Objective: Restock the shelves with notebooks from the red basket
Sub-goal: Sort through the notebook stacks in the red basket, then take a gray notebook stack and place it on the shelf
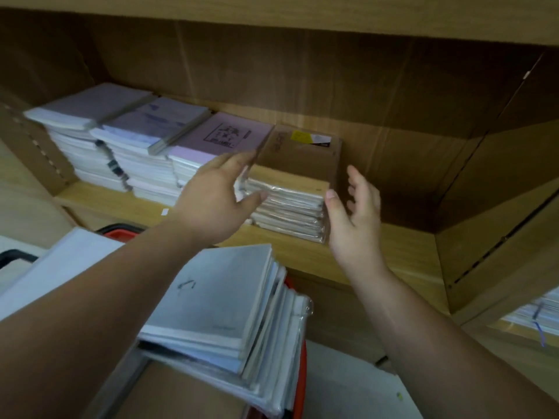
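Note:
A short stack of brown-covered, plastic-wrapped notebooks (290,204) lies on the wooden shelf (378,252). My left hand (217,195) is at the stack's left side with fingers spread, holding nothing. On the stack's right side is my right hand (354,213), also open, thumb near the top corner. Whether either hand touches the stack is unclear. Below, the red basket (299,388) holds several grey-white notebooks (217,309) piled high. Three taller stacks with lilac and pink covers (145,140) fill the shelf's left part.
A cardboard box (302,149) stands behind the brown stack. The shelf's right part, toward the side wall (484,207), has bare wood. A neighbouring shelf at the lower right holds more notebooks (538,316). A board above (302,19) caps the compartment.

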{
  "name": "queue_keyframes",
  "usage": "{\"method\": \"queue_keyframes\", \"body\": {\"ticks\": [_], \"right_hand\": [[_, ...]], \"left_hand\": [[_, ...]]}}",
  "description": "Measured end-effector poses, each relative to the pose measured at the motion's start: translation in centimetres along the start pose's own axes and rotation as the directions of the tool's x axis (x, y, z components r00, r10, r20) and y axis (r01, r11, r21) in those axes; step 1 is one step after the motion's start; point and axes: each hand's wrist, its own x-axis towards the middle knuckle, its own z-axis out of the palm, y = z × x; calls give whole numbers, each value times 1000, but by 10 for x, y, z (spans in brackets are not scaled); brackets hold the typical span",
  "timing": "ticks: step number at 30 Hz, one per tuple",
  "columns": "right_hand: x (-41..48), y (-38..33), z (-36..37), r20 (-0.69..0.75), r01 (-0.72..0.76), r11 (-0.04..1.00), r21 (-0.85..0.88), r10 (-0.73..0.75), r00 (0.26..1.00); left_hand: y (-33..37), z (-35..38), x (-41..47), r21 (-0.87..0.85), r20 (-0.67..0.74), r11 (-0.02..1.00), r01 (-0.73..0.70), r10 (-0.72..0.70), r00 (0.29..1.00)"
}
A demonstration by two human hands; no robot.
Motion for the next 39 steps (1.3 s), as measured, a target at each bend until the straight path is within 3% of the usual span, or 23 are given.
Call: {"method": "queue_keyframes", "body": {"ticks": [2,3,5,8,10,13,16,18,21,26,30,33,35,39], "right_hand": [[-21,1,5,82,102,993,59,-107,991],[-28,2,11,198,88,993,83,-103,975],[-36,3,27,443,2,997,76,-36,896],[-35,2,49,603,-141,990,-24,127,788],[-31,3,59,635,-185,981,-55,177,752],[-32,4,63,649,-309,946,-95,294,701],[-39,7,64,621,-352,932,-85,326,712],[-44,1,62,605,-363,928,-87,339,721],[-53,-6,57,599,-353,927,-124,354,719],[-96,-30,34,548,-361,921,-148,381,745],[-140,-43,12,522,-410,906,-104,400,753],[-137,-43,3,526,-417,905,-85,396,753],[-126,-42,5,542,-464,882,-83,430,722],[-120,-39,11,682,-536,841,-79,437,586]], "left_hand": [[-12,-11,-41,-102,-106,990,100,-111,988],[-15,-14,-63,-156,-137,975,155,-177,975],[-20,-12,-104,-250,-164,930,269,-314,935],[-23,4,-155,-331,-149,840,430,-496,855],[-16,17,-181,-480,-71,686,547,-651,756],[-2,33,-204,-696,80,361,621,-820,567],[4,43,-208,-763,218,163,626,-846,487],[5,47,-204,-793,289,94,601,-811,508],[4,47,-206,-838,284,101,536,-758,587],[6,45,-213,-894,280,23,448,-754,595],[1,41,-224,-900,353,-41,435,-655,668],[-6,37,-229,-883,387,-21,469,-599,701],[-10,37,-232,-879,398,-20,477,-583,708],[-5,35,-236,-881,400,-35,471,-584,706]]}}
